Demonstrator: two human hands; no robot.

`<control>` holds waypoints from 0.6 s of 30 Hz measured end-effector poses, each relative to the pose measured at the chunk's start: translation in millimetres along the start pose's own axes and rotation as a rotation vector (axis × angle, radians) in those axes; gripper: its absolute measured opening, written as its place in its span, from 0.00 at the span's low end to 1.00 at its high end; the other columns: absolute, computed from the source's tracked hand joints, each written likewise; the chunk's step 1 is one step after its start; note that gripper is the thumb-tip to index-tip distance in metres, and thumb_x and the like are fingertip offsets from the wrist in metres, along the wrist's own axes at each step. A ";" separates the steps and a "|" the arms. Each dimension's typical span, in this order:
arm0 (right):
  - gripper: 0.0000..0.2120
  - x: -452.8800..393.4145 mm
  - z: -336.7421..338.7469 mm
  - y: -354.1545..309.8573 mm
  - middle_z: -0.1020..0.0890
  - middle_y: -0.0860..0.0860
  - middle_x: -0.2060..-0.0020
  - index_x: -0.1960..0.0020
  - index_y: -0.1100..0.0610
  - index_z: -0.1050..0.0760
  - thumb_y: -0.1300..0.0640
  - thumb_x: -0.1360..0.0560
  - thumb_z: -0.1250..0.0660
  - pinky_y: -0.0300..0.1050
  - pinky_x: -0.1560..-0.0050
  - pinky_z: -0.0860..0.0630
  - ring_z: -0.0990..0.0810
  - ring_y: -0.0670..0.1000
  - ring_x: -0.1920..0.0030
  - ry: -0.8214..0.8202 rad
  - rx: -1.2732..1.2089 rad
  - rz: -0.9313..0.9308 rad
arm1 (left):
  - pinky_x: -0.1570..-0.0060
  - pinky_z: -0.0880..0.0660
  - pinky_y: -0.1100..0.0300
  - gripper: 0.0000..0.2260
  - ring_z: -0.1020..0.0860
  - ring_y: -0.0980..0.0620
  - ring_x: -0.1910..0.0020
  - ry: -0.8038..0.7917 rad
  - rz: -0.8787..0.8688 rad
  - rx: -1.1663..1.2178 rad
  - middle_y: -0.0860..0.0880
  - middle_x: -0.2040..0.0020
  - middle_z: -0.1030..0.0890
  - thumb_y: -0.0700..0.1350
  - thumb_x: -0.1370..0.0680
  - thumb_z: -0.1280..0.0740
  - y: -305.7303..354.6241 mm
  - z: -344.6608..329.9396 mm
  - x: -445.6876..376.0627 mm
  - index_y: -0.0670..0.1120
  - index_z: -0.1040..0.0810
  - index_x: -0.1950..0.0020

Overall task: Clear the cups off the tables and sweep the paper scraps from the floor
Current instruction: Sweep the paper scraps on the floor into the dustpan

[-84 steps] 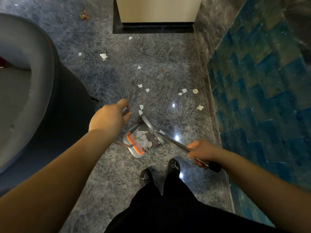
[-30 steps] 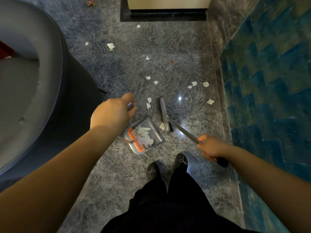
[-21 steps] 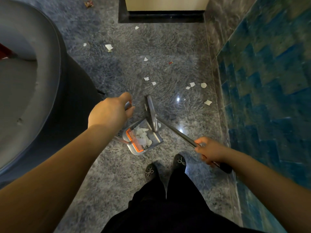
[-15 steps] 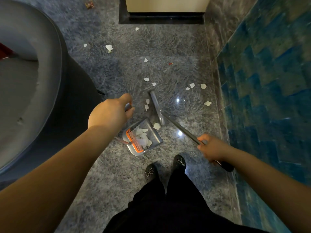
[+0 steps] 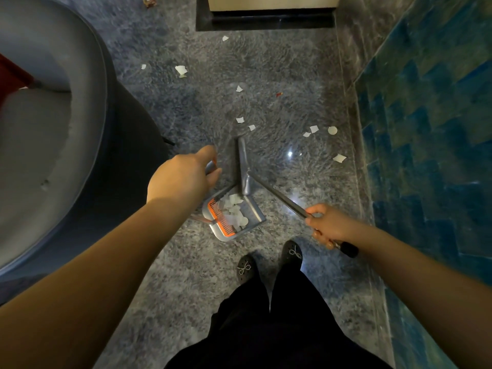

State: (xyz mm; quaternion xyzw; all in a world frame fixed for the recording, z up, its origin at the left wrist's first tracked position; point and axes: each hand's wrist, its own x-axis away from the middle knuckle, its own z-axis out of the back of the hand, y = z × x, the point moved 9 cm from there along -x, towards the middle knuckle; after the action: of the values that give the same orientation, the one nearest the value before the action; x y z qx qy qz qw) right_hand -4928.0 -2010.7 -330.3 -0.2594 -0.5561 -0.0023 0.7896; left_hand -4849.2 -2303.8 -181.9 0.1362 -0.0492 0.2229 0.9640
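A speckled grey stone floor [image 5: 186, 275] is seen from above, with a person's two bare forearms reaching down over it. The left hand [image 5: 181, 179] is closed around the upright handle of a grey dustpan [image 5: 254, 211], which is set on the floor just ahead of two black shoes [image 5: 266, 262]. An orange comb strip is fitted along the pan's near edge, and a heap of white paper scraps [image 5: 235, 211] is held inside it. The right hand [image 5: 328, 226] is wrapped tightly around a long metal broom handle [image 5: 277, 195], whose black end cap is seen behind the fist. The grey broom head [image 5: 243, 169] is placed at the mouth of the pan. Loose scraps [image 5: 314, 129] are scattered farther ahead across the floor, some near a blue tiled wall [image 5: 431, 129] on the right. A rounded grey chair [image 5: 66, 129] is seen on the left.
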 end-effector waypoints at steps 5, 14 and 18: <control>0.11 22.6 6.3 -4.0 0.26 0.54 0.70 0.38 0.51 0.33 0.57 0.20 0.38 0.38 0.80 0.33 0.31 0.44 0.81 -0.020 0.029 0.032 | 0.72 0.29 0.56 0.09 0.25 0.45 0.68 0.008 0.014 -0.010 0.50 0.68 0.29 0.55 0.20 0.37 -1.1 0.7 -4.1 0.51 0.32 0.50; 0.10 28.7 22.7 -1.0 0.26 0.56 0.70 0.40 0.52 0.32 0.59 0.20 0.38 0.44 0.73 0.31 0.30 0.51 0.74 0.046 0.022 0.003 | 0.73 0.33 0.57 0.08 0.27 0.48 0.70 0.037 0.077 0.035 0.51 0.70 0.29 0.54 0.21 0.36 -29.0 16.1 3.2 0.53 0.33 0.53; 0.09 23.0 33.5 -16.2 0.25 0.56 0.69 0.41 0.52 0.33 0.58 0.21 0.38 0.42 0.76 0.31 0.29 0.50 0.76 0.085 0.043 0.012 | 0.75 0.38 0.59 0.08 0.30 0.51 0.72 0.096 0.146 0.076 0.52 0.70 0.30 0.54 0.21 0.35 -42.8 27.9 6.2 0.54 0.34 0.54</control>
State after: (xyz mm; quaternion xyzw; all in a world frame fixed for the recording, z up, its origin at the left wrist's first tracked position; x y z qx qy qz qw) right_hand -4953.3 -2004.4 -295.2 -0.2452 -0.5205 0.0034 0.8179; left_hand -4825.7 -2346.1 -164.5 0.1579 -0.0042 0.3004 0.9406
